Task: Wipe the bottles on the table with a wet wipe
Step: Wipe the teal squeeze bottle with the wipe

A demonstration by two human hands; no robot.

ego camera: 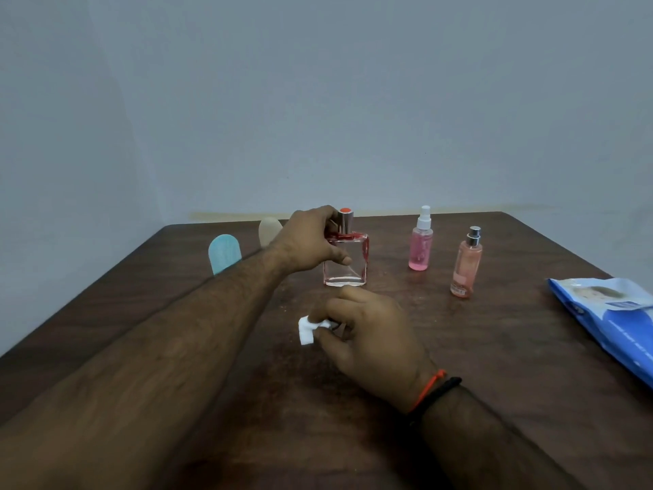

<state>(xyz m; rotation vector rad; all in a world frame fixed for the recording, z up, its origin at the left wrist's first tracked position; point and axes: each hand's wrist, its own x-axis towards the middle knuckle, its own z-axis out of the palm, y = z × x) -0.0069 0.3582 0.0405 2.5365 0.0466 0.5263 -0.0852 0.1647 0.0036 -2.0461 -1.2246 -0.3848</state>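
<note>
A square clear glass perfume bottle [348, 263] with a red top and silver cap stands upright on the dark wooden table [494, 348]. My left hand [307, 244] grips its neck and left side. Just in front of the bottle, my right hand [367, 334] pinches a small folded white wet wipe [306, 329], held apart from the glass. A pink spray bottle [421, 242] with a white nozzle stands to the right. A taller peach spray bottle [466, 265] with a silver top stands nearer, further right.
A blue wet wipe packet [607, 320] lies at the table's right edge. Behind the table's far left edge rise a turquoise rounded chair back [224, 253] and a beige one [269, 230]. A grey wall stands behind.
</note>
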